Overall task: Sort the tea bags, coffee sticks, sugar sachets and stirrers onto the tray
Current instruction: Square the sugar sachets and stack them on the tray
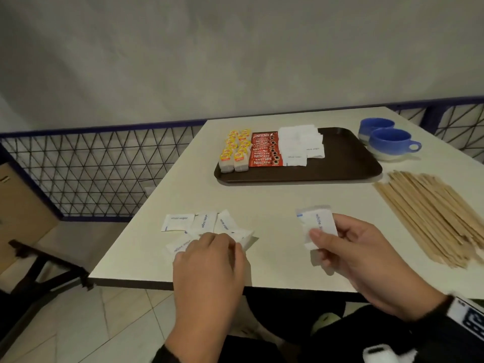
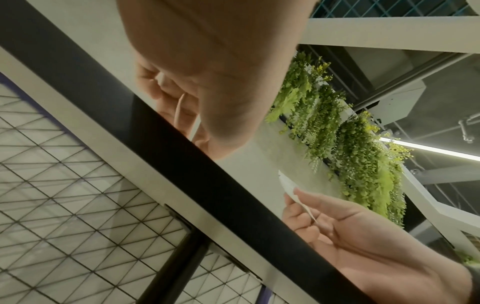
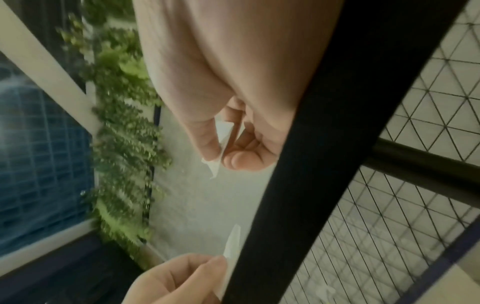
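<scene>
**Sugar sachets in both hands, tray part filled**

In the head view the right hand, at lower right of the frame, grasps a small stack of sachets between thumb and fingers, held above the table. The right wrist view shows the same pinch, thumb on one side of the paper, fingers on the other.

The left hand, low in the frame and left of centre, lies knuckles-up at the table's near edge, on loose sachets spread on the table. Its fingers are curled, and the right wrist view shows them pinching one sachet.

The tray sits in the middle of the frame, well apart from both hands. On its left half, in rows from left to right, lie tea bags, coffee sticks and more sachets; its right half is bare.

The stirrers lie in a pile on the table at right of the frame, just beside the tray's right corner. Two cups stand at upper right, beyond the tray.
</scene>
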`<action>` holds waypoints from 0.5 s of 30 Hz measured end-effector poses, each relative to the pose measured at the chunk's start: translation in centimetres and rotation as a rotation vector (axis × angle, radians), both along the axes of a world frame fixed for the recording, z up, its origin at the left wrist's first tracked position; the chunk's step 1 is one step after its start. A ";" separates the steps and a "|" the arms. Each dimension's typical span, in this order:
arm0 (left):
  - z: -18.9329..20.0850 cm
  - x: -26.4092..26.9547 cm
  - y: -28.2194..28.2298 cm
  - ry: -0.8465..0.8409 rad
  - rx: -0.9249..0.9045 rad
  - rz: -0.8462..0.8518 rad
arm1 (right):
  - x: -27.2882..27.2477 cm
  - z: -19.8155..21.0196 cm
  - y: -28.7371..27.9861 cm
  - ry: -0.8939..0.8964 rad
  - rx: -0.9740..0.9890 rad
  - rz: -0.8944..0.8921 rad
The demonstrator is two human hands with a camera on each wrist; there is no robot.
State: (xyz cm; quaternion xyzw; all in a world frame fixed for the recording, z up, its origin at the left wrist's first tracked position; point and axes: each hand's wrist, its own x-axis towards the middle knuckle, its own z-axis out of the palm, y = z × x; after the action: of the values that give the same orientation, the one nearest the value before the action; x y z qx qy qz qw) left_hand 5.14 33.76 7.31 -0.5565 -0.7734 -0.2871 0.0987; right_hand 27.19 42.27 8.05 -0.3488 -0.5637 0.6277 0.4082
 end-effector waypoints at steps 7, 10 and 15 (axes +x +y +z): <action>1.4 4.4 2.3 -0.453 0.261 -0.282 | -0.6 0.0 -0.7 -0.118 0.058 -0.120; 1.6 6.0 3.3 -0.525 0.253 -0.469 | -0.8 -0.2 -0.4 -0.191 0.093 -0.165; 0.6 6.0 3.9 -0.395 0.205 -0.681 | -0.4 -0.5 -0.1 -0.195 0.137 -0.165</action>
State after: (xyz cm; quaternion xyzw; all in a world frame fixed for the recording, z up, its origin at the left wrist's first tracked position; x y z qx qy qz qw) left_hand 11.12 37.68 7.92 -0.7021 -0.5164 -0.4804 -0.0974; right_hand 26.78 42.13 7.56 -0.4246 -0.6117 0.5153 0.4244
